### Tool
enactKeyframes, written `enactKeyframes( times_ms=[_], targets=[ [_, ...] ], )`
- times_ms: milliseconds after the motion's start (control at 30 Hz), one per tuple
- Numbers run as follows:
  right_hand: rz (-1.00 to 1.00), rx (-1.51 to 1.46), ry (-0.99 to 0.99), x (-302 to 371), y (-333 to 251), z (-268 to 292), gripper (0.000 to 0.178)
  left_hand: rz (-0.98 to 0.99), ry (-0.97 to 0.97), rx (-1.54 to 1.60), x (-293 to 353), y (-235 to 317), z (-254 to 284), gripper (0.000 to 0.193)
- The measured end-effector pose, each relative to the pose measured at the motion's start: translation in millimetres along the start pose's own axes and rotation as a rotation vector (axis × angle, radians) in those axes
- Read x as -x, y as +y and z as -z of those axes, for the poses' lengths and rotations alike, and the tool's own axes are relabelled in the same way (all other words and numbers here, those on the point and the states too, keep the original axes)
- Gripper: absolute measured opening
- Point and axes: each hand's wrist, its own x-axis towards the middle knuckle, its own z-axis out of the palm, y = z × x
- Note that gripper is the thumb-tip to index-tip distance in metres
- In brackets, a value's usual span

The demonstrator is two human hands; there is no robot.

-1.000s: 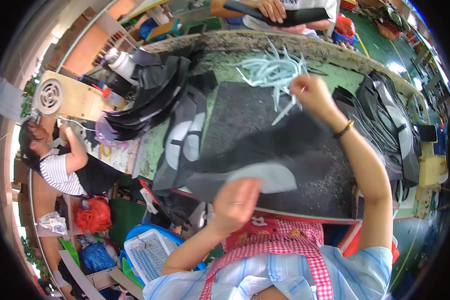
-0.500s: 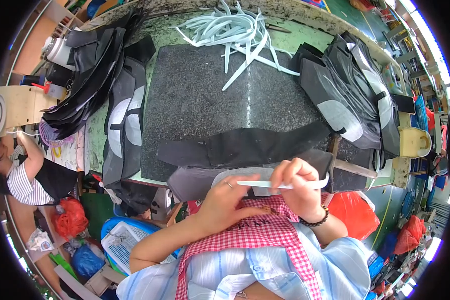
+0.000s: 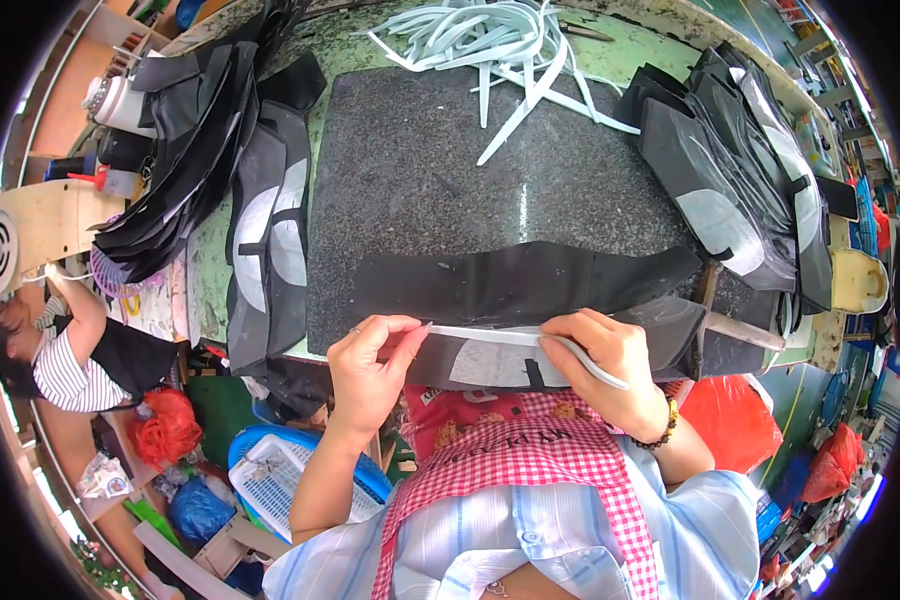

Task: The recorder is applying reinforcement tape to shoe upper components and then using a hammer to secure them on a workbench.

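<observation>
A narrow white strip (image 3: 485, 335) is stretched between my two hands, lying along the edge of a dark sheet piece (image 3: 530, 285). My left hand (image 3: 375, 365) pinches the strip's left end between thumb and fingers. With its fingers closed on the strip further right, my right hand (image 3: 605, 370) lets the loose tail curl out below the palm. Under the strip, nearer to me, is a grey piece with a pale patch (image 3: 490, 362) and a small black tab. Both pieces rest at the near edge of a dark speckled board (image 3: 450, 190).
A tangled heap of pale strips (image 3: 480, 40) lies at the far edge. Stacked dark pieces stand left (image 3: 185, 160) and right (image 3: 720, 180). A hammer-like tool (image 3: 720, 325) sits at the right near edge. Blue and white baskets (image 3: 280, 480) are low left; another person (image 3: 95, 350) works at far left.
My left hand has moved left and taken the strip's end. The strip, held in the air near my right hand before, now lies stretched along the dark piece's edge.
</observation>
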Motion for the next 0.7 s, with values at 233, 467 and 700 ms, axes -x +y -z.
enactKeyframes(
  times_ms=[233,467,700],
  targets=[
    [-0.107,-0.013,0.058,-7.2,1.7,-6.5,0.015,0.054,-0.058,-0.026,-9.5,5.7,-3.9,0.009],
    [-0.079,0.045,0.052,-9.9,12.7,-11.3,0.018,-0.691,0.049,-0.581,6.8,34.5,-24.2,0.022],
    [0.011,-0.106,0.099,10.2,14.6,18.3,0.012,-0.774,-0.251,-0.7,16.8,35.6,-64.6,0.053]
  ],
)
